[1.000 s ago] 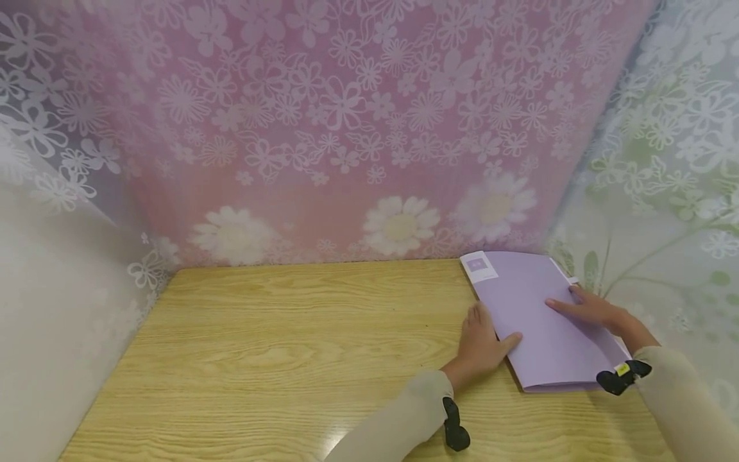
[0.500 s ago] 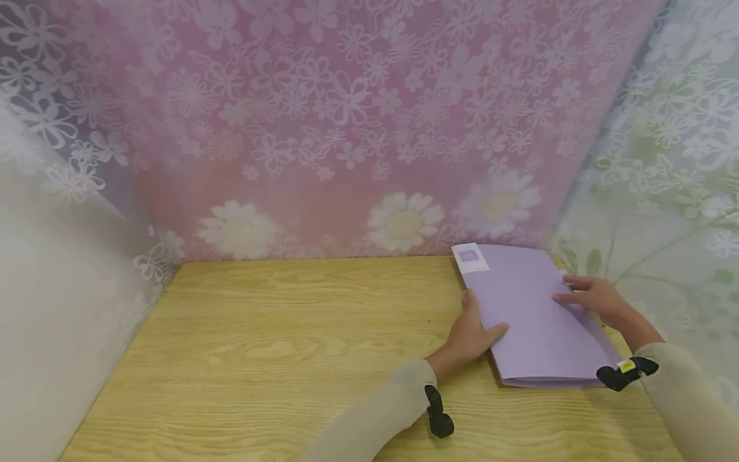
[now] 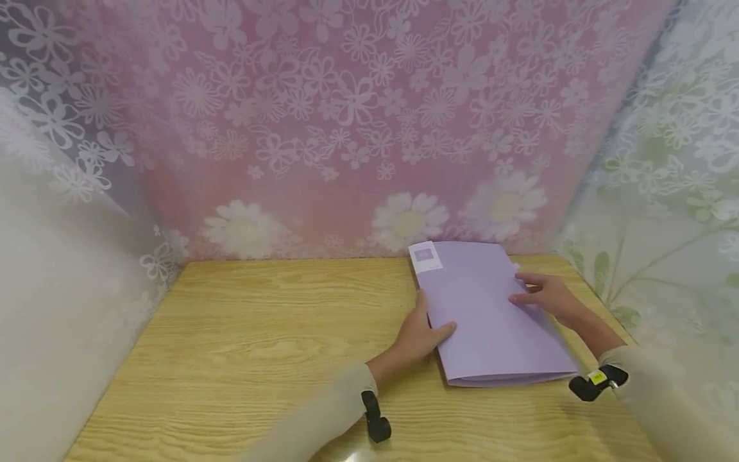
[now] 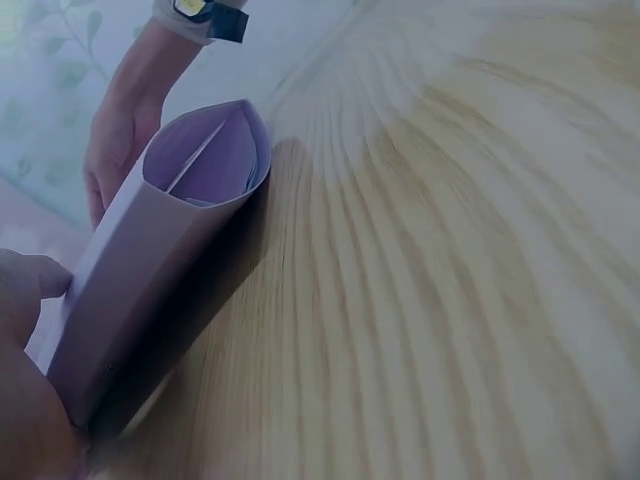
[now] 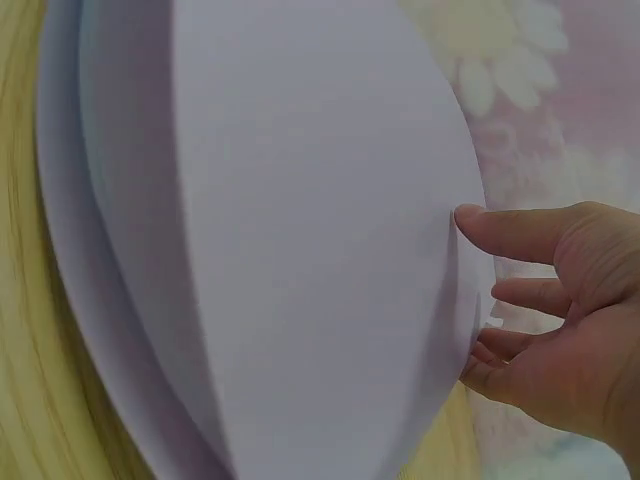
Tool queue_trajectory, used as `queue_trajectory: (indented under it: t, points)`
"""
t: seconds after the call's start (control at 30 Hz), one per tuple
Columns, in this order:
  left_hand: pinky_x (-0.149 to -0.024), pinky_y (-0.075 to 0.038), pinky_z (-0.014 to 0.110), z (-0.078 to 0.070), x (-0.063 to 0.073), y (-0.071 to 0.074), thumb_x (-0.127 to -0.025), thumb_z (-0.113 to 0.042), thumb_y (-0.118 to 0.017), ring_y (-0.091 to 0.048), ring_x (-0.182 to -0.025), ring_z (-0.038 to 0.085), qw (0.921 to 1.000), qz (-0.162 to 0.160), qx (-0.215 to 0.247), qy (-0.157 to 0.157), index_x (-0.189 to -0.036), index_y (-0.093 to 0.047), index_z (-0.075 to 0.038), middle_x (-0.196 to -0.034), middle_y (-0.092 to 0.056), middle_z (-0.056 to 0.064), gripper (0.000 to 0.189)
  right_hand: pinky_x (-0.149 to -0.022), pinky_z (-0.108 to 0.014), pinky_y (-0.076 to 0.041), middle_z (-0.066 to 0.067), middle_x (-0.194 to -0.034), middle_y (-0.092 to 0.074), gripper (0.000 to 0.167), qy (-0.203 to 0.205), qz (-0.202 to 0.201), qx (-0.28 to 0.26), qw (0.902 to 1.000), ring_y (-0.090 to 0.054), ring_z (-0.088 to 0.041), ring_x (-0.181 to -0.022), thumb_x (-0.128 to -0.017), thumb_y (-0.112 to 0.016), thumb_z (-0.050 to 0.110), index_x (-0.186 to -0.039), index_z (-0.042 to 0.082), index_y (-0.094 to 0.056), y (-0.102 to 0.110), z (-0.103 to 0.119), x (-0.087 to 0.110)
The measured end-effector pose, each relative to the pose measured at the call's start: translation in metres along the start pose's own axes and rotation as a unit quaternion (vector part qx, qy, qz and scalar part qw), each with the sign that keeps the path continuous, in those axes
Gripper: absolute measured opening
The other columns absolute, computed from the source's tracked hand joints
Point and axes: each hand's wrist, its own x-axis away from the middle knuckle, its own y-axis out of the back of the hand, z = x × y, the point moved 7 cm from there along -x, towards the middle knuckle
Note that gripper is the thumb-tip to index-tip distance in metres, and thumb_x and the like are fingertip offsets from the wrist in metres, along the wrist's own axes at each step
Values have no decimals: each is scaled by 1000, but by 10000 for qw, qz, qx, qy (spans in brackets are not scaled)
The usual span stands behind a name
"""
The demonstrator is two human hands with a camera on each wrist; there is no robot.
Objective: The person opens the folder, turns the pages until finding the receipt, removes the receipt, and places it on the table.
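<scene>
A light purple file folder with a white label at its top left corner is over the right half of the wooden table. My left hand grips its left, spine edge, thumb on the cover and fingers beneath. At the opposite edge, my right hand holds the folder, thumb on the cover and the other fingers at the rim. The left wrist view shows the folder's lower end bulging apart, with inner sheets visible. In the right wrist view the front cover bows away from the layers behind it.
The wooden table stretches to the left and front of the folder. A pink flowered backdrop stands along its far edge. Pale patterned sheets flank both sides.
Both hands have carried the folder to the left, away from the right table edge, keeping their places on it. The view has shifted slightly.
</scene>
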Motion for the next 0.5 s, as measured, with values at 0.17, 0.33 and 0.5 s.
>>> queue_trajectory:
  t: [0.17, 0.33, 0.5]
  points:
    - [-128, -22, 43, 11, 16, 45, -96, -41, -69, -17, -158, 25, 9998, 20, -190, 104, -163, 0, -3, -172, -8, 13, 103, -102, -52, -51, -36, -156, -35, 78, 182, 136, -298, 9993, -43, -56, -137, -91, -78, 22, -151, -9, -39, -35, 26, -9]
    - [-127, -24, 48, 23, 33, 83, -95, -44, -69, -19, -158, 32, 9978, -65, -586, 303, -163, 0, -1, -171, -10, 17, 106, -107, -60, -48, -35, -157, -35, 77, 326, 350, -547, 9974, -41, -55, -140, -92, -77, 23, -153, -6, -40, -65, 46, -15]
    - [-127, -23, 49, 33, 44, 116, -92, -46, -72, -19, -157, 35, 9955, -231, -803, 448, -163, -1, 0, -171, -10, 18, 110, -104, -56, -52, -37, -154, -38, 74, 572, 521, -750, 9942, -45, -55, -138, -92, -77, 19, -152, -5, -41, -90, 67, -20]
